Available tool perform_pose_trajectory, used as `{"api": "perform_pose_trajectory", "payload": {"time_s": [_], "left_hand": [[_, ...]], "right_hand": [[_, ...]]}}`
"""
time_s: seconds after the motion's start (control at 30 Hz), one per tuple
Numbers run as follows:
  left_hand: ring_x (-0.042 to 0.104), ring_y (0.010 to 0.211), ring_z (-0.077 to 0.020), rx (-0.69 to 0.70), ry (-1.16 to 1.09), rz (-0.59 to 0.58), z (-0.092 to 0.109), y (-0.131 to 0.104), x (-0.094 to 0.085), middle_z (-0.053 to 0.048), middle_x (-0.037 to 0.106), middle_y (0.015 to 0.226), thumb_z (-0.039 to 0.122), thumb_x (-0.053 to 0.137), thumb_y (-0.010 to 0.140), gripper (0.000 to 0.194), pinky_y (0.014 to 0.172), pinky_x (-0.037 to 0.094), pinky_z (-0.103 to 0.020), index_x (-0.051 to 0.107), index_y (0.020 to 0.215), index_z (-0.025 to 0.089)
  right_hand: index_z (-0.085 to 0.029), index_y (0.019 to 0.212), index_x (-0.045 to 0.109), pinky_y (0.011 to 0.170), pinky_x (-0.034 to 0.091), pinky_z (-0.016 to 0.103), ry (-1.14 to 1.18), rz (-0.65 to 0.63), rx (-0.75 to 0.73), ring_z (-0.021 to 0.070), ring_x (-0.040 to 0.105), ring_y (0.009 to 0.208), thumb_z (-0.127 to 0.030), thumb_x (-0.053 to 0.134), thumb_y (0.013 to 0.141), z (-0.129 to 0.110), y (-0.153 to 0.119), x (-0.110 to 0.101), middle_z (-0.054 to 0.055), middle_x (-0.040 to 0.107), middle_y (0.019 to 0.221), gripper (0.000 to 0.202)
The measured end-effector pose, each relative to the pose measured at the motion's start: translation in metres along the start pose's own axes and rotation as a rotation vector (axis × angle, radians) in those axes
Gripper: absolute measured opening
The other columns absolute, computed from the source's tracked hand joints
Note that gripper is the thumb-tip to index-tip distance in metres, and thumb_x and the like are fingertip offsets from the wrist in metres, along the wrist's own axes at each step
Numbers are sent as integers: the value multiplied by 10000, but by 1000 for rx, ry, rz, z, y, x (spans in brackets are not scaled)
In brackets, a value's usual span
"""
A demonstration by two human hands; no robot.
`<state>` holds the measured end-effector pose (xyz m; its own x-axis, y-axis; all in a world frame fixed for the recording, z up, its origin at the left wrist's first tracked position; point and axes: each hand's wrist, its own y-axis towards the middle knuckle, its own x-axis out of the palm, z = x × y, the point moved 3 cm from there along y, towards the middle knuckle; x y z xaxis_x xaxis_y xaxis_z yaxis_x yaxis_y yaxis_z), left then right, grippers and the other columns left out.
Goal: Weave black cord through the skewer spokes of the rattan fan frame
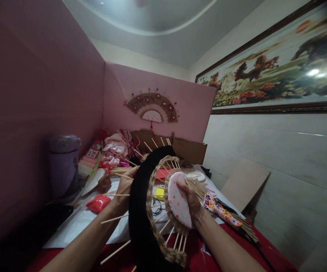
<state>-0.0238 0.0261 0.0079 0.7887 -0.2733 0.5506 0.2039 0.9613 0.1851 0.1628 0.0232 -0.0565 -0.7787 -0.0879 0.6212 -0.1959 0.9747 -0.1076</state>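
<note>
A handmade fan point(142, 204) is held up before me, tilted on its side. It has a black fabric band, braided twine rows and thin wooden sticks poking out past the outer edge. My right hand point(193, 202) grips its white, pink-dotted half-round base point(177, 200), thumb on the front and fingers hidden behind. At the outer edge, my left hand point(125, 187) grasps the black band, most of its fingers out of sight behind it. Through the gaps between sticks, a yellow packet point(159, 194) shows on the table.
A red packet point(98, 203) lies on white sheeting at left, near a purple canister point(64, 170). Pink cloth point(116, 147) is heaped behind. A finished fan point(153, 107) hangs on the pink panel. Flower-patterned fabric point(222, 213) and bundled sticks lie at right on the red tablecloth.
</note>
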Motion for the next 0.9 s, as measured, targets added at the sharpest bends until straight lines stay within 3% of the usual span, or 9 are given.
{"api": "perform_pose_trajectory", "payload": {"time_s": [0.1,0.17,0.3,0.67,0.8,0.9], "left_hand": [[524,455,-75,168,41,54,7,3,-1,29,642,611,179,806,451,349,411,398,-158,632,752,148],[518,442,-76,201,56,106,7,6,-6,26,623,567,259,801,487,322,410,393,-162,622,726,138],[512,447,-74,237,95,100,4,13,-15,21,612,565,324,772,550,302,415,373,-161,622,730,132],[450,428,-51,186,140,50,12,19,-29,31,544,507,319,698,632,213,418,317,-162,655,706,124],[407,408,-52,140,72,73,16,20,-33,15,531,478,374,614,678,274,401,283,-175,676,674,107],[354,385,-49,178,103,82,19,22,-35,11,517,442,405,560,706,329,387,241,-182,679,628,108]], "right_hand": [[-114,823,650,563,540,353,-1,-21,-19,211,643,522,-352,576,703,-3,-2,1,79,671,556,277],[-111,844,650,566,541,353,-3,-38,-22,212,647,533,-365,573,710,-4,-4,3,84,676,574,297],[-101,817,651,557,541,344,14,23,-27,210,644,515,-359,567,715,-4,-5,1,86,670,551,290],[-124,660,627,388,489,267,-54,159,-88,186,609,405,-344,603,703,-9,-1,-6,67,670,529,226],[-122,672,629,394,489,266,-74,170,-126,183,611,414,-341,604,705,-11,0,-7,61,670,534,223],[-112,673,625,389,482,260,-86,180,-133,175,601,402,-324,601,705,-12,1,-10,62,664,525,215]]}}
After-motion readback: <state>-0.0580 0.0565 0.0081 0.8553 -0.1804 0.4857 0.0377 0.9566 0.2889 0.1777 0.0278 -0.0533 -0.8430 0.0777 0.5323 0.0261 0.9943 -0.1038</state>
